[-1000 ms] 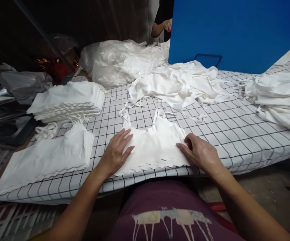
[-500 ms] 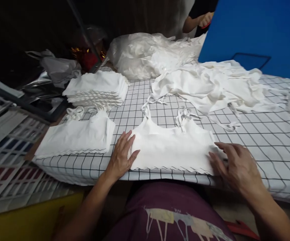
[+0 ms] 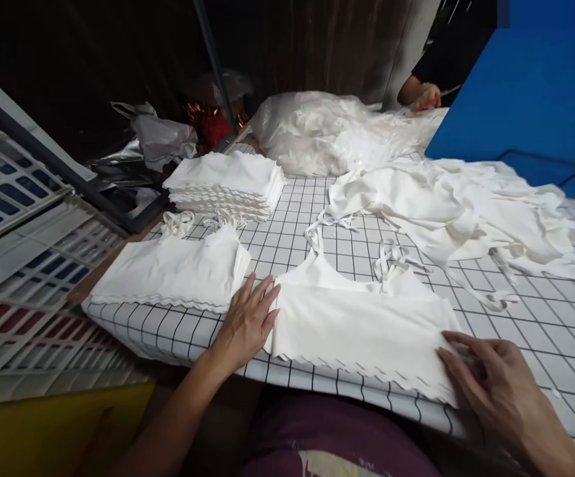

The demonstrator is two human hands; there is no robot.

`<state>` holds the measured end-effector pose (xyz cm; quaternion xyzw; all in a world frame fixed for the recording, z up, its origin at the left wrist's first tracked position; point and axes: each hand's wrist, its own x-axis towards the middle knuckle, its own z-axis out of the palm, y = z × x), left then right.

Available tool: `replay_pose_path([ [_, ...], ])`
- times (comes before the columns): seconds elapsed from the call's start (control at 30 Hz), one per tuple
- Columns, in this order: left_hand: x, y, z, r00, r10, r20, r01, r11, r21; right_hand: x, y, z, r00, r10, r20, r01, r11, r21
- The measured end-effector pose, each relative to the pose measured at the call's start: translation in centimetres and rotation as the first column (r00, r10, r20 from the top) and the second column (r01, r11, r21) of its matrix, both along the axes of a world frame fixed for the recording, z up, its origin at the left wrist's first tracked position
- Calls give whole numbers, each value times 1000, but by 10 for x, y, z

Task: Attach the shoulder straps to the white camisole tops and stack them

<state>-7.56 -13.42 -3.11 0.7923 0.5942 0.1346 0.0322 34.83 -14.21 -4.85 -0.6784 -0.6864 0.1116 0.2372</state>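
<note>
A white camisole (image 3: 362,324) lies flat at the near edge of the gridded bench (image 3: 540,324). The left hand (image 3: 248,321) rests open and flat on its left side; the right hand (image 3: 496,391) presses loose fingers on its right corner. Folded stacks (image 3: 175,271) sit just left.

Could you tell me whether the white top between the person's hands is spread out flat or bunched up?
Spread flat: the white top lies smooth on the grid-patterned table, scalloped hem toward the person, left hand and right hand at its sides.
</note>
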Motion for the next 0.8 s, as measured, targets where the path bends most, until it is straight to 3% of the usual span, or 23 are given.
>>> replay_pose_path([
  [0.1,2,9,5,999,37,3,-37,999,24,18,8,7,986,-164,-3,164,984,-77],
  [0.17,17,19,15,1000,-6,21,5,998,57,10,20,25,990,-143,14,143,988,-62],
  [0.27,51,37,31,979,-192,62,181,972,150,-34,52,61,996,92,-21,-92,996,16],
  [0.37,81,54,36,926,-368,88,332,902,276,-97,98,83,937,337,-92,-340,940,-16],
  [0.47,91,66,25,903,-416,108,367,877,311,-148,147,79,889,430,-157,-453,876,-164],
  [0.57,87,74,7,915,-373,155,329,911,248,-177,183,62,896,407,-179,-444,837,-320],
  [0.67,83,78,-3,919,-336,208,296,934,201,-190,199,48,909,387,-155,-417,837,-355],
  [0.8,84,79,-3,923,-314,223,276,943,187,-195,199,46,912,386,-140,-409,830,-378],
])
